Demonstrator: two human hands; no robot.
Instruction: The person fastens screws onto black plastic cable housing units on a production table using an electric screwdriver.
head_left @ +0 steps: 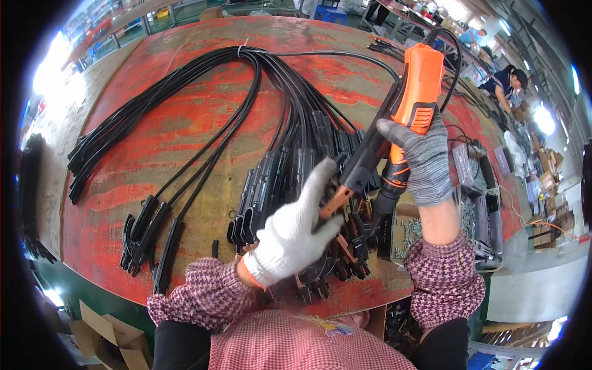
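My right hand [422,160], in a grey striped knit glove, grips an orange and black power screwdriver [420,86], its dark nose pointing down. Beside the tool slants a black welding electrode holder [365,161] with a copper-coloured end and a cable at its top. The right thumb lies over its handle; whether that hand also bears its weight, I cannot tell. My left hand [293,234], in a white glove, has its fingers spread around the copper end. Below and behind lie several more black electrode holders [262,194], partly hidden by the left hand.
A tied bundle of black cables [166,86] spreads over the worn red table [203,166]. Three separate holders [148,234] lie at the left. Boxes of small screws [481,216] stand at the right. Another person [505,83] works at the far right. An open carton [111,333] is below the table.
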